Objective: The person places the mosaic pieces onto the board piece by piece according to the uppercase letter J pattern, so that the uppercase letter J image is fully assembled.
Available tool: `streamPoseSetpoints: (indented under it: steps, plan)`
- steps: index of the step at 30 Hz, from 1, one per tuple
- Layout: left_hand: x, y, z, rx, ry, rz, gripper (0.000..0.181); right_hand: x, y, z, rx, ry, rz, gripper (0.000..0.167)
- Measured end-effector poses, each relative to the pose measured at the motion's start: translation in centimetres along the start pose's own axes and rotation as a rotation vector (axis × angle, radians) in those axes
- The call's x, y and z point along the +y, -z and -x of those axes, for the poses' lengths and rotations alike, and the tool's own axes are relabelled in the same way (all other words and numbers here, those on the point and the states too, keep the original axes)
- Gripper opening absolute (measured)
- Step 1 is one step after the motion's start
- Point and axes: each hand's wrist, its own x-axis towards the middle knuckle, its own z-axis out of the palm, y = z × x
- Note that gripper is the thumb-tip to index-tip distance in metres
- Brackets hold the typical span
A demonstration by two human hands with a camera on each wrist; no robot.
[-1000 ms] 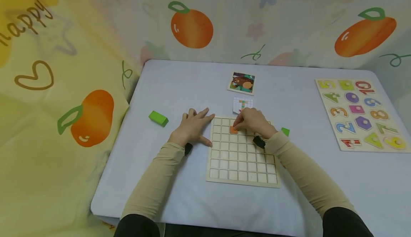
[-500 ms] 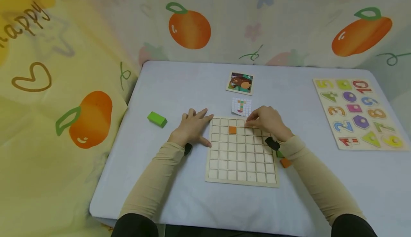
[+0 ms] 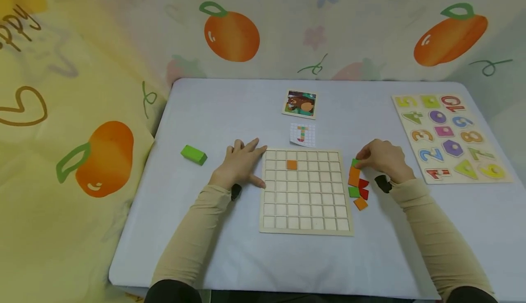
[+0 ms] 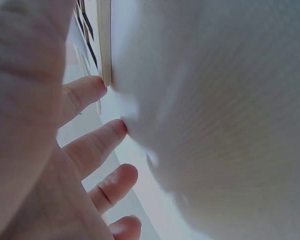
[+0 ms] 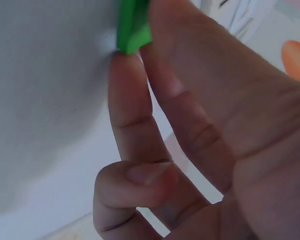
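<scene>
The wooden grid board lies flat, one orange square in its second row. My left hand is spread at the board's upper left, its thumb and a fingertip touching the edge; in the left wrist view a fingertip meets the board's side. Beyond the right edge, my right hand pinches a green block, seen between thumb and fingers as green block in the right wrist view. Below it lie orange pieces, red pieces and a green square.
A pattern card lies behind the board, with a bear picture tile farther back. Left of my left hand is a green block. The number and shape board occupies the right side of the white table.
The orange square was released into the grid. My right hand moved right, off the board, and now pinches a green block. The left hand stayed at the board's edge.
</scene>
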Motion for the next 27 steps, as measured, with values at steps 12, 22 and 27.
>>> streamPoseSetpoints:
  steps: [12,22,27]
  plan:
    - [-0.1,-0.1,0.3,0.017,-0.008,0.014,0.118,-0.8,0.8,0.2,-0.011,0.056,-0.131,0.025]
    - [-0.3,0.0,0.2,0.018,-0.008,0.018,0.119,-6.3,-0.9,-1.8,-0.027,0.227,-0.215,0.017]
    - [-0.1,-0.1,0.4,0.014,-0.015,0.018,0.118,-9.2,-2.7,-2.9,-0.054,0.279,-0.219,0.014]
